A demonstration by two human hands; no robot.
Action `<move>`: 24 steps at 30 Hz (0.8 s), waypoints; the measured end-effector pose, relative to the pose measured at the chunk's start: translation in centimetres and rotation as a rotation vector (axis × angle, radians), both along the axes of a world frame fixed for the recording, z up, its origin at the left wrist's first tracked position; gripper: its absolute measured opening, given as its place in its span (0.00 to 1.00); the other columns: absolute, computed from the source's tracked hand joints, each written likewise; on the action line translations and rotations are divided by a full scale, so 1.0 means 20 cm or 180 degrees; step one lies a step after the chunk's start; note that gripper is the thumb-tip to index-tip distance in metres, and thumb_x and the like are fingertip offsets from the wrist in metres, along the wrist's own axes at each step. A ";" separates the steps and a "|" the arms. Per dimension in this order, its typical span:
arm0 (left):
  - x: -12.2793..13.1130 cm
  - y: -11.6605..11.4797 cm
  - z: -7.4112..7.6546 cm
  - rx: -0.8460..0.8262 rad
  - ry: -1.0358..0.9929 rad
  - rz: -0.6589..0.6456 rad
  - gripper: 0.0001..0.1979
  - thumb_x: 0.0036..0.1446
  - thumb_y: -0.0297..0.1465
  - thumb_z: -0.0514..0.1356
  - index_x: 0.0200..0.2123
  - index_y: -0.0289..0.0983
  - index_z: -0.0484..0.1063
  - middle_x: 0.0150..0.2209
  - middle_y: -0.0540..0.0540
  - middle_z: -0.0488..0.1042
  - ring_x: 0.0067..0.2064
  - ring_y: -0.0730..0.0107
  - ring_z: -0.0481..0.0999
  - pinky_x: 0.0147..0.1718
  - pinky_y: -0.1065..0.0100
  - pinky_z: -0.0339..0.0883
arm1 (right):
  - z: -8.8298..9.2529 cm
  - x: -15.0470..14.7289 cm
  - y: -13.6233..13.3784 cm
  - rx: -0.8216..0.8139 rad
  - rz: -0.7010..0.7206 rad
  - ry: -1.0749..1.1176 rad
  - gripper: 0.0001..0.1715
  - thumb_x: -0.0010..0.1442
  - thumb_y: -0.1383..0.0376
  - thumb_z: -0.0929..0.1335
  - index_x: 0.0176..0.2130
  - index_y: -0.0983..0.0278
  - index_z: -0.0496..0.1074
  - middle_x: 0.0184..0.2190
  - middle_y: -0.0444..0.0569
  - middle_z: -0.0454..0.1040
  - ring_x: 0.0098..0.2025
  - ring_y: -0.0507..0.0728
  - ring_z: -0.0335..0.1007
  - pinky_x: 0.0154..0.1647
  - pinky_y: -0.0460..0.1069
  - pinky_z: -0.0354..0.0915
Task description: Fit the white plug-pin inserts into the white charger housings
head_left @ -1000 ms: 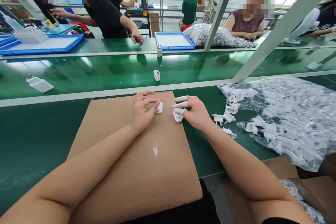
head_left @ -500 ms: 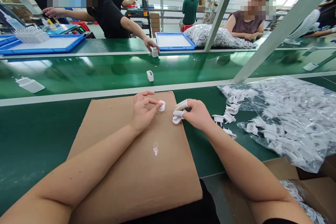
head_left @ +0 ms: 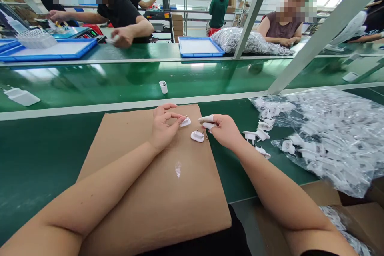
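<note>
My left hand (head_left: 165,127) pinches a small white plug piece (head_left: 185,121) with metal pins between thumb and fingertips, just over the cardboard sheet (head_left: 150,200). Close by, a second white plug piece (head_left: 197,136) lies on the cardboard with its pins pointing up. My right hand (head_left: 223,128), with white covers on its thumb and fingertip, is just to the right of that second piece. Its thumb and forefinger are slightly apart, with nothing visible between them.
Several loose plug pieces (head_left: 260,135) lie right of the cardboard, beside a clear bag of them (head_left: 333,136). Beyond a pale rail runs a green conveyor (head_left: 120,84) carrying a white charger body (head_left: 163,87) and a white adapter (head_left: 22,97). A slanted metal post (head_left: 315,36) stands at right.
My right hand has let go of its plug piece, now on the cardboard. The piece in my left hand has turned, showing its pins. Conveyor items moved left; a co-worker's hand withdrew with a white item.
</note>
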State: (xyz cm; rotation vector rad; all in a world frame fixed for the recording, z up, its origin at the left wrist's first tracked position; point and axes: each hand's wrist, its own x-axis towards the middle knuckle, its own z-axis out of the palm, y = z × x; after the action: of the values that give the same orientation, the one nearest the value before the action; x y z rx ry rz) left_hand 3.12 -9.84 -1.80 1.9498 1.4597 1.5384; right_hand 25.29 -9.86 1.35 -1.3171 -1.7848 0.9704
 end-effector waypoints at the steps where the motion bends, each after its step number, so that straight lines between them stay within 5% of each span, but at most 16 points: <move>1: 0.00 0.00 0.00 -0.0017 0.0008 0.0004 0.04 0.58 0.35 0.68 0.32 0.43 0.80 0.51 0.45 0.71 0.57 0.56 0.67 0.59 0.51 0.59 | 0.00 0.00 0.00 0.0034 -0.0035 0.0004 0.18 0.54 0.70 0.67 0.41 0.60 0.82 0.39 0.48 0.82 0.40 0.58 0.77 0.41 0.51 0.69; 7: 0.00 0.00 0.01 0.0016 -0.0001 0.0044 0.04 0.59 0.34 0.67 0.32 0.42 0.80 0.50 0.45 0.72 0.56 0.55 0.66 0.60 0.50 0.59 | 0.07 0.03 -0.05 0.0134 -0.0097 -0.0505 0.06 0.51 0.61 0.74 0.33 0.59 0.80 0.29 0.44 0.78 0.28 0.54 0.69 0.30 0.49 0.63; 13: 0.00 0.00 0.00 0.0032 -0.0004 0.0056 0.03 0.59 0.33 0.67 0.32 0.43 0.80 0.50 0.45 0.72 0.55 0.55 0.67 0.59 0.50 0.60 | 0.09 0.00 -0.07 0.0357 0.0171 -0.1162 0.05 0.49 0.68 0.74 0.29 0.58 0.80 0.29 0.43 0.71 0.29 0.52 0.64 0.26 0.47 0.54; 24: 0.00 0.00 -0.01 -0.0023 0.0054 0.0052 0.04 0.59 0.33 0.67 0.32 0.42 0.79 0.50 0.45 0.71 0.56 0.55 0.66 0.60 0.50 0.60 | 0.05 0.00 -0.05 0.0365 0.0250 -0.0652 0.09 0.54 0.71 0.68 0.32 0.60 0.78 0.31 0.45 0.70 0.33 0.54 0.65 0.31 0.48 0.58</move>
State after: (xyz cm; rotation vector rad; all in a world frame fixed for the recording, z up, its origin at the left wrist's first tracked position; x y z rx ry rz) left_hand 3.10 -9.76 -1.90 1.9560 1.4896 1.5249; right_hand 25.32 -10.91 2.33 -1.3217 -2.0289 0.7843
